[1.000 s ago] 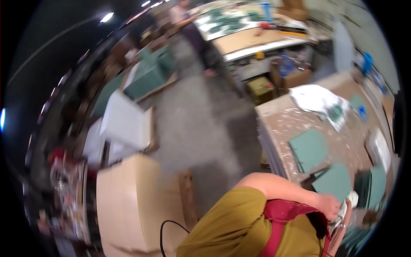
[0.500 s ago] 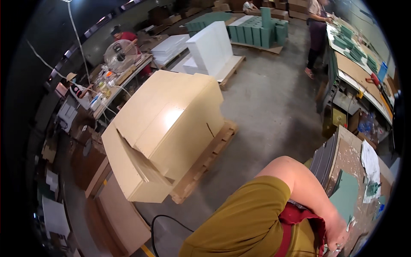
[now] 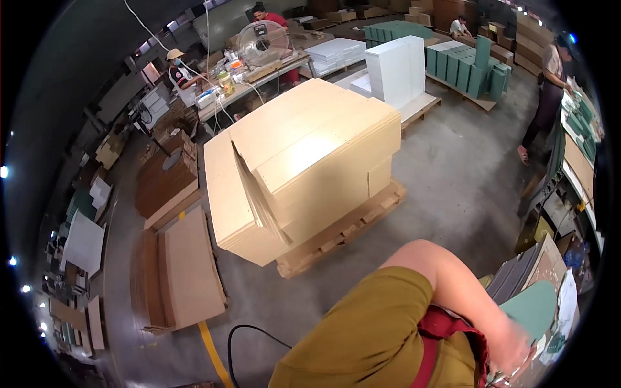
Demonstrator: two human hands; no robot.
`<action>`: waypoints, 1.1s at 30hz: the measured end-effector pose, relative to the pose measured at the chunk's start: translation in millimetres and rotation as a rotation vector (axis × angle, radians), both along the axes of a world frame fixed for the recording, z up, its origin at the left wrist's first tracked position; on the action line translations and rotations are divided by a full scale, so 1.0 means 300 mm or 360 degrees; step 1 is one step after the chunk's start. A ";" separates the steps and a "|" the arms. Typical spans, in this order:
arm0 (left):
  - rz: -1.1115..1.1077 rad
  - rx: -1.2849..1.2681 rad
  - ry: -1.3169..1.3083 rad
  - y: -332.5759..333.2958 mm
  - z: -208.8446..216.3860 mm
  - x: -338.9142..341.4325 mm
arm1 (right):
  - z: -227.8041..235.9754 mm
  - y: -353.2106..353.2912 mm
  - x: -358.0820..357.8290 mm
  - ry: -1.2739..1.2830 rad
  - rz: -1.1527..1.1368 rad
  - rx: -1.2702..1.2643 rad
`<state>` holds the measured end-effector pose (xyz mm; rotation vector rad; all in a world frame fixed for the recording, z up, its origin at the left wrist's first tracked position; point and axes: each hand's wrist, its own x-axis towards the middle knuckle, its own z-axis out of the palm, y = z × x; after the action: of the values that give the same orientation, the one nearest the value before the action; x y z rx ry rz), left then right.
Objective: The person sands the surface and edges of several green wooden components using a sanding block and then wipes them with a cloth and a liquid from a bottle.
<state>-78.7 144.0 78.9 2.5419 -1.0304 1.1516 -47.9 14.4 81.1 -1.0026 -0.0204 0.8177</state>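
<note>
My left hand (image 3: 510, 344) is at the lower right, at the end of a bent bare forearm below an olive sleeve. It is smeared by motion; the fingers look curled, and what they hold is hidden. Just beyond the hand, touching it or very close, is a flat green sheet (image 3: 533, 307) with a rounded upper edge. A thin shiny bit shows below the fingers, too small to name. Crumpled white paper (image 3: 568, 301) lies right of the sheet. Grey boards (image 3: 511, 275) are stacked on its far side. My right hand is out of view.
A large stack of cream panels (image 3: 310, 155) stands on a wooden pallet (image 3: 343, 233) ahead. Brown boards (image 3: 187, 271) lie at left, and a black cable (image 3: 249, 328) trails on the floor. Farther back are white panels (image 3: 394, 71), green boxes (image 3: 453, 61), a fan (image 3: 262, 44) and several people.
My view has swung left, so the cream stack and far benches sit farther right. The green sheet has shifted toward the grey boards, and its outline differs. My left hand has moved slightly.
</note>
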 end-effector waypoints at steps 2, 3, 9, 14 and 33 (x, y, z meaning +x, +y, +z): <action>0.0091 -0.0100 -0.0007 0.038 0.064 -0.007 | 0.012 -0.033 0.006 0.0009 -0.0079 0.0029; 0.0211 -0.0246 0.0022 0.075 0.088 -0.021 | 0.020 -0.053 -0.006 0.0005 -0.0135 0.0036; -0.0397 -0.1975 0.2115 0.225 0.045 0.010 | -0.140 -0.272 -0.019 0.0071 -0.0768 -0.0079; -0.0424 -0.2113 0.2765 0.084 0.006 0.245 | -0.088 -0.295 -0.017 -0.0077 -0.1016 -0.0268; -0.1545 -0.0956 0.2992 -0.327 0.017 0.436 | 0.169 -0.282 -0.146 -0.1976 -0.1596 -0.2786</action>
<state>52.1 46.0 84.0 1.1865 -0.7563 -0.9553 -91.5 -70.0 131.9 -2.6528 0.1542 -1.1347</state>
